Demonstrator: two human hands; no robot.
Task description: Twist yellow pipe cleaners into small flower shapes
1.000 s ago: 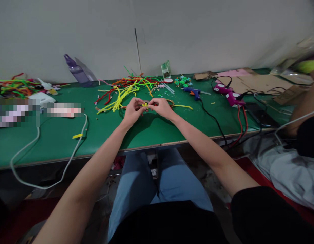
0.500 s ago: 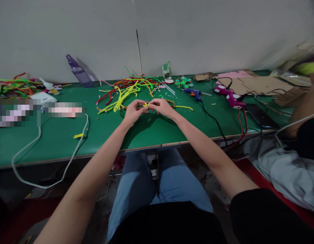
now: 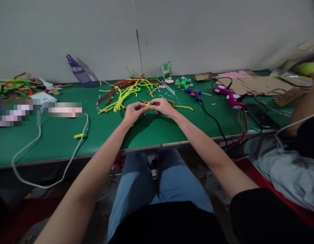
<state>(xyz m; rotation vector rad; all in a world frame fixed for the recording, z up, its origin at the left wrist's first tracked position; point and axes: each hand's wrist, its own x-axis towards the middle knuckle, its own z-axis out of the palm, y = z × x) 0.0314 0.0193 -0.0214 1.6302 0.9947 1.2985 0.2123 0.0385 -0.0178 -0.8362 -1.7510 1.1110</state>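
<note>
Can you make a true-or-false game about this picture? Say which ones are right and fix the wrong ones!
1. The left hand and right hand have their fingertips at a small yellow piece. True.
2. The tabletop is red. False: it is green.
3. The glue gun lies to the right of the right hand. True.
4. The purple bottle is to the right of the right hand. False: it is to the left of the left hand.
5. The glue gun is partly blue. True.
</note>
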